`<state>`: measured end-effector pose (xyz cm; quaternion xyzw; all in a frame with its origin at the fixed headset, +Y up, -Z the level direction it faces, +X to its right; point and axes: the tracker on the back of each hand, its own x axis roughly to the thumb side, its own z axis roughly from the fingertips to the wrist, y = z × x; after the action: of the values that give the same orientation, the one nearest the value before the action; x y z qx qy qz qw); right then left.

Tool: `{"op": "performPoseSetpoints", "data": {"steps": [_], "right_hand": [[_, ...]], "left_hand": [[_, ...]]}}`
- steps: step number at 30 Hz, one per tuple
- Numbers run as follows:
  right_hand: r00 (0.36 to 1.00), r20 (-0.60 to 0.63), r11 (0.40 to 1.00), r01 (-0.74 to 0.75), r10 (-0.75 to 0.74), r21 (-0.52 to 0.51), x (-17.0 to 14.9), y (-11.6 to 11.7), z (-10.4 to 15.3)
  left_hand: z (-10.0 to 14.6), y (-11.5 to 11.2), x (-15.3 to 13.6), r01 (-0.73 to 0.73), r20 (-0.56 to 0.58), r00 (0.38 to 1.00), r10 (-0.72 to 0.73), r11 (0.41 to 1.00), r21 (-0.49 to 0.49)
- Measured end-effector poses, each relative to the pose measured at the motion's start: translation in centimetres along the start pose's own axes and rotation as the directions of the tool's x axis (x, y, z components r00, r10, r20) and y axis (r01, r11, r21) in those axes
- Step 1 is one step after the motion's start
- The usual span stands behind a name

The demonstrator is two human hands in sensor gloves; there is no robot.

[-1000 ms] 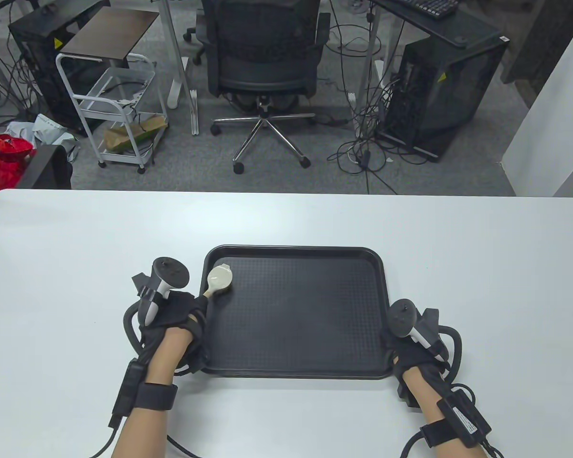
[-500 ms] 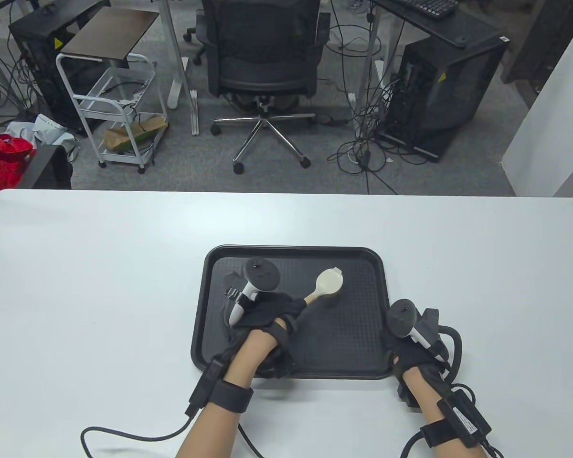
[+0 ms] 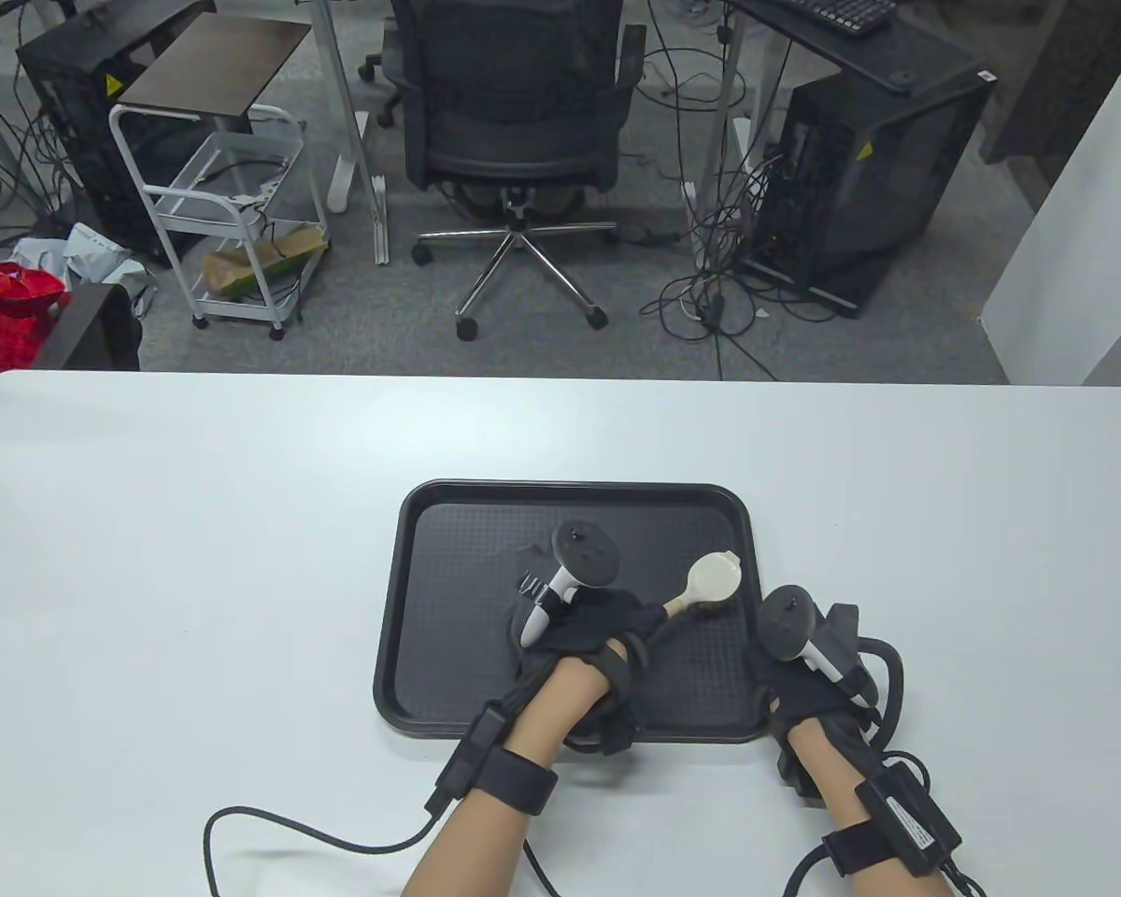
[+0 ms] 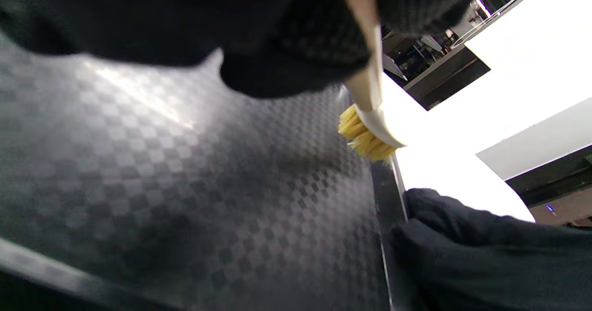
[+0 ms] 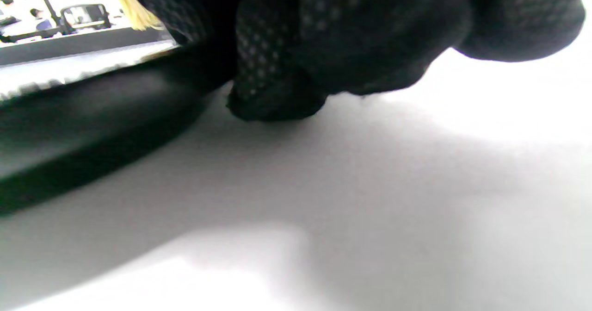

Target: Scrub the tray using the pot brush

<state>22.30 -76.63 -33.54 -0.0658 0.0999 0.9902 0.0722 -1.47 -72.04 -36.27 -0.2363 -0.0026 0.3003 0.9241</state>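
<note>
A black textured tray lies on the white table. My left hand is over the tray and grips the handle of a cream pot brush. The brush head sits near the tray's right rim. In the left wrist view the yellow bristles touch the tray floor beside the rim. My right hand holds the tray's right edge near its front corner. In the right wrist view its fingers rest on the table against the tray rim.
The white table stretches wide to the left and behind the tray. A glove cable loops on the table by my left forearm. An office chair, a wire cart and computer cases stand on the floor beyond the table.
My left hand has swept the brush from the tray's far left corner across to its right side. My right hand has stayed on the tray's right edge.
</note>
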Motion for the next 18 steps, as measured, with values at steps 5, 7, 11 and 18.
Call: {"op": "performPoseSetpoints", "data": {"steps": [5, 7, 11, 18], "right_hand": [[1.000, 0.001, 1.000, 0.002, -0.002, 0.000, 0.0, 0.0, 0.0], [1.000, 0.000, 1.000, 0.001, -0.001, 0.000, 0.0, 0.0, 0.0], [1.000, 0.001, 1.000, 0.002, -0.002, 0.000, 0.0, 0.0, 0.0], [1.000, 0.001, 1.000, 0.002, -0.002, -0.001, 0.0, 0.0, 0.0]], "left_hand": [[-0.5, -1.4, 0.7, 0.078, 0.014, 0.997, -0.079, 0.996, 0.035], [-0.4, -1.6, 1.0, 0.085, 0.017, 0.996, -0.085, 0.996, 0.023], [-0.1, -1.5, 0.9, 0.129, -0.006, 0.992, -0.129, 0.991, 0.025], [0.3, 0.3, -0.4, 0.144, -0.073, 0.987, -0.143, 0.990, 0.008]]}}
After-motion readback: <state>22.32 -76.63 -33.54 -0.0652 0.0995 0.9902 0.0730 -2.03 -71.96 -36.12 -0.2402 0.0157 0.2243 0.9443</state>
